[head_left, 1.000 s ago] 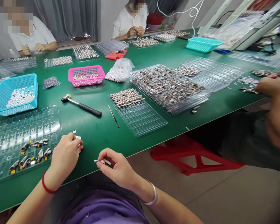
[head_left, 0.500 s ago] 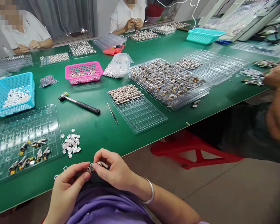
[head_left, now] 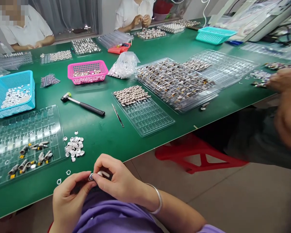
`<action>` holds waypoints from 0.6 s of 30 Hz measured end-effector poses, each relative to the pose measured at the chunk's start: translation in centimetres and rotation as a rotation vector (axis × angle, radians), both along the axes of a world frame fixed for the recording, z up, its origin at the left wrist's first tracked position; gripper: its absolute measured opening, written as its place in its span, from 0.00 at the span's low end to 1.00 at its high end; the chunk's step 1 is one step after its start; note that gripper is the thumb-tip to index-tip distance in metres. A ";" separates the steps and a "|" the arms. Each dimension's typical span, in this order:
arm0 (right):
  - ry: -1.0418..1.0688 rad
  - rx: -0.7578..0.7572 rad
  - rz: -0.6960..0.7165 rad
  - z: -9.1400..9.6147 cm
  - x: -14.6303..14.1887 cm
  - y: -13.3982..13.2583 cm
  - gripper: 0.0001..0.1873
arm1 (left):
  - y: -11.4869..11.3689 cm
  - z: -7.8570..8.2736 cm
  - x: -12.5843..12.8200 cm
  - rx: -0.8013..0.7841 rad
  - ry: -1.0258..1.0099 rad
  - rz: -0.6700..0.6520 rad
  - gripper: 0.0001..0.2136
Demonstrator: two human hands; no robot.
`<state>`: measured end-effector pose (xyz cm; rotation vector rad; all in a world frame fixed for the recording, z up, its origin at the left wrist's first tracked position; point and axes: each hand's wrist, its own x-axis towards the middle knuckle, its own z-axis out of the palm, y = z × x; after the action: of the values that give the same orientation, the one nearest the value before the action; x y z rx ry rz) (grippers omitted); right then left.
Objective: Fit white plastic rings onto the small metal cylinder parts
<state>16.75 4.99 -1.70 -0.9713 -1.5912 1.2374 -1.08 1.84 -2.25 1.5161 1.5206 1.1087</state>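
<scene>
My left hand (head_left: 68, 197) and my right hand (head_left: 116, 179) meet just off the near edge of the green table (head_left: 106, 136), above my purple top. Their fingertips pinch a small pale curved part with a ring at its tip (head_left: 97, 175) between them. A little heap of white rings (head_left: 74, 147) lies on the table just beyond my hands. Left of it a clear compartment tray (head_left: 24, 129) holds several finished small parts (head_left: 31, 155).
A hammer (head_left: 82, 104), tweezers (head_left: 118, 115) and a second clear tray with rows of pale parts (head_left: 142, 111) lie mid-table. Blue basket (head_left: 14, 94), pink basket (head_left: 87, 72), a bag and full trays stand further back. Other people work at the far side and right edge. A red stool (head_left: 199, 155) stands below.
My left hand left the ring heap on the table and came back to meet my right hand. Both hands now pinch the small part together off the table edge.
</scene>
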 end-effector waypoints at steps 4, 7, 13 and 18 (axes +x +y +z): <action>-0.036 0.016 -0.013 0.0 -0.1 -0.1 0.05 | -0.1 0.3 0.3 0.017 0.054 0.032 0.07; -0.058 0.030 -0.007 0.0 -0.1 -0.2 0.05 | -0.3 0.4 0.6 0.015 0.070 0.063 0.07; -0.093 0.082 0.003 -0.1 0.0 -0.2 0.06 | -0.2 0.3 0.5 0.063 0.095 0.040 0.05; -0.092 0.081 0.028 0.1 0.0 -0.2 0.06 | 0.2 0.3 -0.1 0.054 0.083 -0.048 0.05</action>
<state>16.74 4.78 -1.63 -0.9703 -1.7181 1.1523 -1.16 2.07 -1.94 1.6454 1.5122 1.0791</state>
